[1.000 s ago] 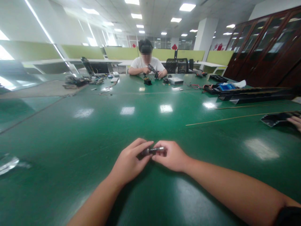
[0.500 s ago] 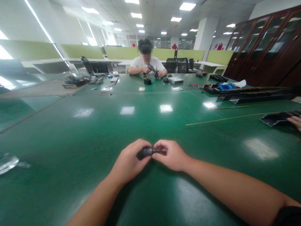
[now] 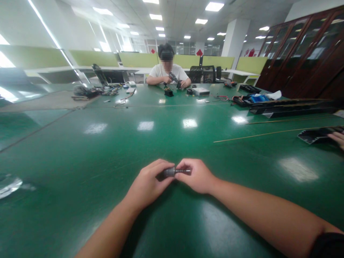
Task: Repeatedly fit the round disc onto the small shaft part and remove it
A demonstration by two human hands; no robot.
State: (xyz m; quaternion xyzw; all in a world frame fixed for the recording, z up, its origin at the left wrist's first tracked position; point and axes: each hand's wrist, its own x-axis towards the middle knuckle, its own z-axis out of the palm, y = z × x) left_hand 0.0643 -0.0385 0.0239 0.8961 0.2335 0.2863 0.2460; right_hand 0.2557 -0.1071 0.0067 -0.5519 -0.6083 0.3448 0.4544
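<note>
Both my hands meet low over the green table (image 3: 107,150), just in front of me. My left hand (image 3: 146,184) is closed round the thick dark end of a small metal cylinder (image 3: 174,172). The fingers of my right hand (image 3: 197,176) pinch the cylinder's thinner end, which looks like a shaft. The part lies level between the two hands, a little above the tabletop. Most of it is covered by my fingers.
A person (image 3: 168,71) sits at the far side handling a dark tool. Black trays (image 3: 290,107) and thin rods (image 3: 268,134) lie at the right, where another person's hand (image 3: 337,138) rests on a dark piece. Cables and devices (image 3: 91,92) sit far left; a clear bag (image 3: 9,184) lies near left.
My fingers have shifted slightly on the cylinder; less of its shiny end shows than a second ago. Both hands have risen a touch. Nothing else has moved.
</note>
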